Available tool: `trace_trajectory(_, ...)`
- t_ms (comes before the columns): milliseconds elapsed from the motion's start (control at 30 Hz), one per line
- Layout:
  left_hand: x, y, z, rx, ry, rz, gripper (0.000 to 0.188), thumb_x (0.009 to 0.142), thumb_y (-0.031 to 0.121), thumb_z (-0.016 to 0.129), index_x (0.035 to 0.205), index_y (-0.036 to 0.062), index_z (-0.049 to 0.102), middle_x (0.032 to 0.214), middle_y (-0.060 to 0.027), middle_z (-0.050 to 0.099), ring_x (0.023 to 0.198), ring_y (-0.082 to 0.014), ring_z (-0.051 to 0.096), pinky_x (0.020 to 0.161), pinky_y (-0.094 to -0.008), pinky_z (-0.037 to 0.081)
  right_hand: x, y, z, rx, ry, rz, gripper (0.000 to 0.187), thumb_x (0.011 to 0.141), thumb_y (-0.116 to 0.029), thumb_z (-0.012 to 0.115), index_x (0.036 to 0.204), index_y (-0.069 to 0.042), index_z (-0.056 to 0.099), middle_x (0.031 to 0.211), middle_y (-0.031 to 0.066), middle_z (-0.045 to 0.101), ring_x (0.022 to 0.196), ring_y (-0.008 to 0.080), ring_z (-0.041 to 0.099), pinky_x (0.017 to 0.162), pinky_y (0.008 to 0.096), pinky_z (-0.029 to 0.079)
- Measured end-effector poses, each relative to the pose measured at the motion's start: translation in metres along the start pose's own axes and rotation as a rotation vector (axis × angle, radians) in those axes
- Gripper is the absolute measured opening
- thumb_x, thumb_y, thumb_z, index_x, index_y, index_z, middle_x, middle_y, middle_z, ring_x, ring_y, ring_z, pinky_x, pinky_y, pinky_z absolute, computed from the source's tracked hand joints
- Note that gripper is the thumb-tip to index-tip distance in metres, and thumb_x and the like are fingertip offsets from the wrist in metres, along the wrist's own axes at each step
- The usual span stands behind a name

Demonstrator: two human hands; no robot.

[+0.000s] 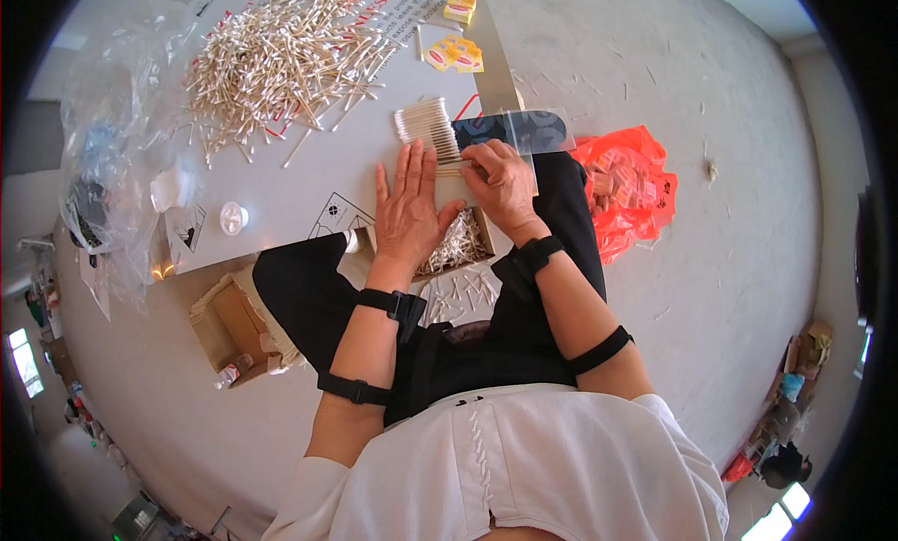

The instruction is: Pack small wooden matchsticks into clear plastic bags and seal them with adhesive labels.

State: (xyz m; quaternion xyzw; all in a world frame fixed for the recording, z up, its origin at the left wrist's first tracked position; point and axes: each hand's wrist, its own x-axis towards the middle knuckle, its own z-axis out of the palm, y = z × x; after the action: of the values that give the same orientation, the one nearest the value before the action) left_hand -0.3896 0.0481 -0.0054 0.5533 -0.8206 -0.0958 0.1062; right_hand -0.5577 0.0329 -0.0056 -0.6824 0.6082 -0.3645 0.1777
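A neat row of cotton swabs (426, 122) lies side by side on the table in front of my hands. My left hand (409, 204) is open and flat, its fingers stretched out to the near end of the row. Beside it, my right hand (505, 187) has its fingers bent and closed by the row's right edge; whatever they pinch is hidden. Just below both hands, an open cardboard box (485, 234) holds many loose cotton swabs (458, 242). A large heap of cotton swabs (281, 59) covers the table's far left.
Small yellow packets (456, 53) and a yellow box (460, 8) lie at the far edge. A dark strip under clear plastic (514, 129) juts past the table. Right of my leg sits a red plastic bag (645, 223). Left are a white tub (234, 217), clear plastic bag (122, 120) and carton (234, 326).
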Motion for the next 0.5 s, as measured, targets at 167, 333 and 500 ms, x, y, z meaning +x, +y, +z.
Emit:
trace_trajectory(167,-0.0001,0.0001,0.0012,0.014,0.015,0.003,0.087,0.085,0.053,0.06,0.15,0.0058,0.028,0.159,-0.0106,0.022,0.147,-0.0245,0.018,0.118,-0.0531,0.011,0.0014,-0.0005,0.0016,-0.022,0.029,-0.004,0.008,0.076,-0.017,0.07,0.083,-0.013,0.068,0.079,0.0041,0.059,0.081,0.0268,0.062,0.067,0.04,0.052)
trace_trajectory(333,0.0004,-0.0003,0.0005,0.013,0.028,0.002,0.088,0.085,0.053,0.061,0.15,0.0053,0.028,0.159,-0.0106,0.022,0.147,-0.0245,0.018,0.118,-0.053,0.011,0.0008,0.0005,0.0006,-0.04,-0.016,-0.041,0.013,0.077,-0.017,0.07,0.089,-0.014,0.068,0.079,0.0047,0.06,0.081,0.0274,0.062,0.067,0.0401,0.052)
trace_trajectory(500,0.0003,0.0002,-0.0005,0.013,0.011,-0.005,0.088,0.084,0.053,0.061,0.15,0.0048,0.029,0.158,-0.0113,0.023,0.147,-0.0248,0.019,0.118,-0.0527,0.01,0.0076,-0.0011,0.0035,0.028,0.047,0.004,0.011,0.078,-0.015,0.069,0.088,-0.013,0.069,0.079,0.0056,0.059,0.082,0.028,0.062,0.067,0.0406,0.052)
